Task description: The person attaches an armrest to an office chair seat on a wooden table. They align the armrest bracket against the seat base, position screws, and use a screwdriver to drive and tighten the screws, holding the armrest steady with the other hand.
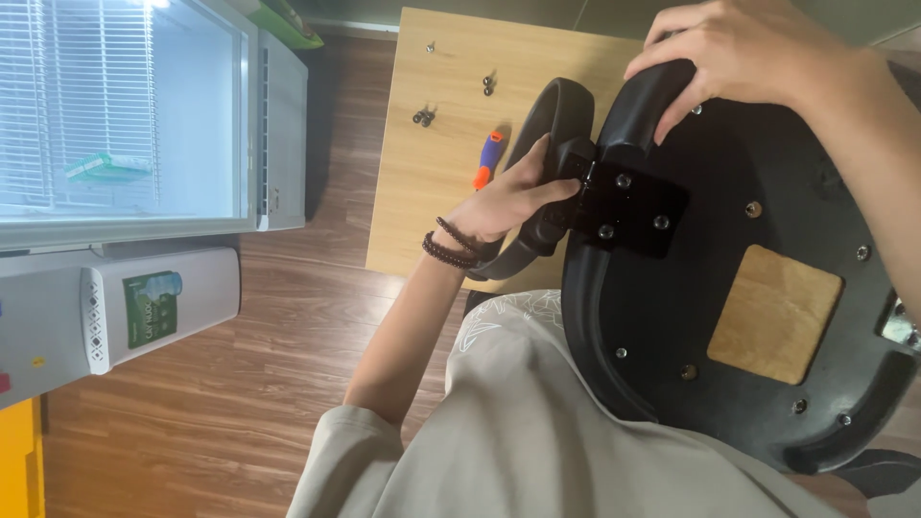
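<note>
Gripping a black armrest (pixel 537 173), the left hand (pixel 508 201) has its fingers curled around the part's bracket end, where it meets a black mounting plate (pixel 628 206) studded with screws. The right hand (pixel 739 48) is closed over the rim of an upturned black chair seat (pixel 767 163) at the far right, fingertips bent down onto the plastic. That seat lies in front of the person, partly over a pale wooden table (pixel 432 173), and a square wooden panel (pixel 775 312) shows in its underside. On the table, just left of the armrest, lies a screwdriver (pixel 488 159) with an orange and blue handle. Loose screws (pixel 424 117) lie farther left. A bead bracelet (pixel 451 247) circles the left wrist.
</note>
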